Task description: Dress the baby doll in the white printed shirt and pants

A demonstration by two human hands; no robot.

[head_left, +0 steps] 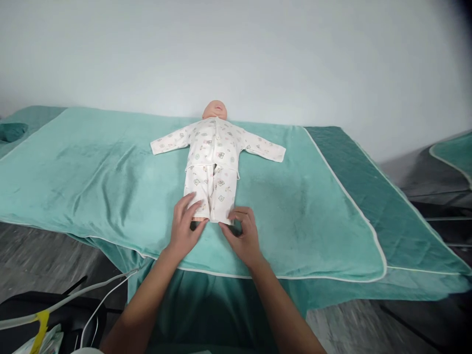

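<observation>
A baby doll [215, 109] lies face up on the green bed cover [295, 216], its head toward the wall. It wears a white printed long-sleeved top [212, 142], with both sleeves spread out sideways. Matching baby trousers [221, 189] cover its legs. My left hand [184, 226] grips the cuff of the left trouser leg, fingers on the outer side and thumb at the hem. At the other cuff, my right hand [243, 233] holds the hem between thumb and bent fingers. The doll's feet do not show beyond the cuffs.
A pale wall [236, 54] stands behind the bed. At the lower left are a black chair [22, 305] and a white cable [73, 299] with a yellow tie [41, 327]. Another green-covered surface [455, 155] is at the right edge.
</observation>
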